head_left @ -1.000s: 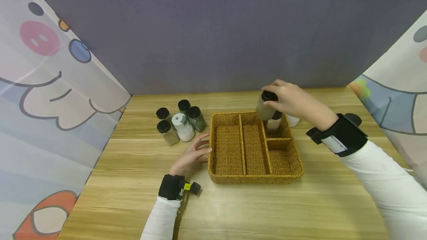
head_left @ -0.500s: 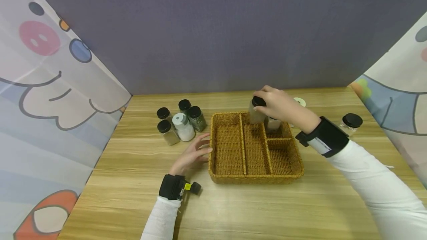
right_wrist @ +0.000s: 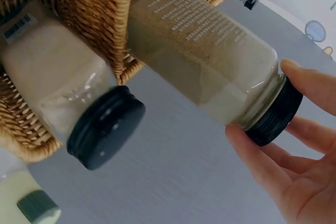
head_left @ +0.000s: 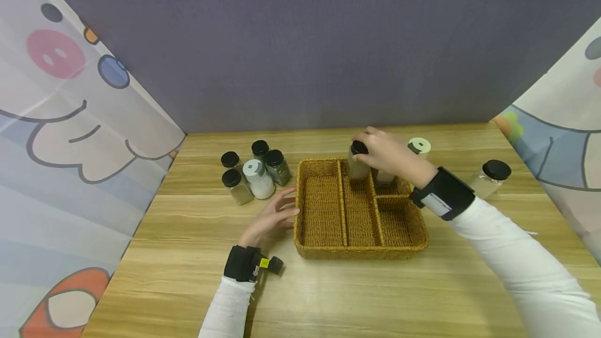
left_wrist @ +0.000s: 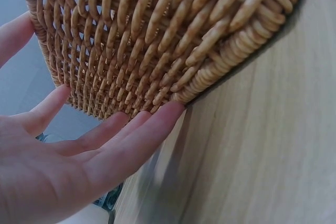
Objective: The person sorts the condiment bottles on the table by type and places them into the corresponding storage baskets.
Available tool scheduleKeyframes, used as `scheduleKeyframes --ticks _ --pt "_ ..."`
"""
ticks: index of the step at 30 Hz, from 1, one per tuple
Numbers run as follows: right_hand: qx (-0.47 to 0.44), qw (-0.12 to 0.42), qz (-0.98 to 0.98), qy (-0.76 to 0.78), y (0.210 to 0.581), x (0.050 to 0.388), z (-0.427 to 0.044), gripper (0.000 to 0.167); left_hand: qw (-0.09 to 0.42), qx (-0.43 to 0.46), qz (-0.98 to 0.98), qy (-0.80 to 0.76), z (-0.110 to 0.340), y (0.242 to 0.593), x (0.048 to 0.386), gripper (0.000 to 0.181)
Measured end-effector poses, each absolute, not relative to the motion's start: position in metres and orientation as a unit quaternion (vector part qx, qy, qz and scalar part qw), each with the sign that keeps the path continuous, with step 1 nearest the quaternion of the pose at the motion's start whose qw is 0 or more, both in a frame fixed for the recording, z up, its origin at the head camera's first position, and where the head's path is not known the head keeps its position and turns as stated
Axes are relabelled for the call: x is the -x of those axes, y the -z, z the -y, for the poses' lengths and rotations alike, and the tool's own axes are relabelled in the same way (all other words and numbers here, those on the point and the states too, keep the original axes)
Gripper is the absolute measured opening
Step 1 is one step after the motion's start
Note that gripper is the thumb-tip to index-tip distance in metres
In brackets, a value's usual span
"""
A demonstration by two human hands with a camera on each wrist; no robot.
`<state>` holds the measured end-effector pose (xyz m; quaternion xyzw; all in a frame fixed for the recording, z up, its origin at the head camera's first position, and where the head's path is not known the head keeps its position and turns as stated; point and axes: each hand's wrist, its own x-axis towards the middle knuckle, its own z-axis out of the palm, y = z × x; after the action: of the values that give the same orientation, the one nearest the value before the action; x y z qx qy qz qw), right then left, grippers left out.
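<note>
A wicker basket [head_left: 361,253] with four compartments stands on the table. The right hand [head_left: 392,154] grips a jar [head_left: 358,167] by its black lid, upright in the back of the second compartment from the left. In the right wrist view, the fingers of the right hand [right_wrist: 302,145] pinch the lid of the jar [right_wrist: 205,51]; a second black-lidded jar [right_wrist: 58,72] stands in the neighbouring compartment. The left hand [head_left: 268,219] touches the basket's left wall with spread fingers. Those fingertips rest on the weave [left_wrist: 126,40] in the left wrist view.
Left of the basket stand several black-lidded jars [head_left: 237,188] and a white-lidded shaker [head_left: 259,179]. Behind the right forearm is a pale-lidded container [head_left: 419,146]. Another black-lidded jar [head_left: 490,176] stands at the far right. A grey wall [head_left: 300,46] rises behind the table.
The right hand has moved left and carried its jar from above the back right compartment down into the second compartment. The left hand and the basket have stayed almost still.
</note>
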<state>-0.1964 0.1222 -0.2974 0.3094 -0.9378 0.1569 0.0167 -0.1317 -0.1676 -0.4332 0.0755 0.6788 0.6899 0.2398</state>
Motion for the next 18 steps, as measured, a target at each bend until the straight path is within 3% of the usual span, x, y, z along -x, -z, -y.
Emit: scheduleKeyframes --ticks 18 --pt "-0.299 -0.011 0.940 -0.164 0.315 0.207 -0.120 0.041 0.237 -0.081 -0.677 -0.692 0.168 0.435 0.131 0.064"
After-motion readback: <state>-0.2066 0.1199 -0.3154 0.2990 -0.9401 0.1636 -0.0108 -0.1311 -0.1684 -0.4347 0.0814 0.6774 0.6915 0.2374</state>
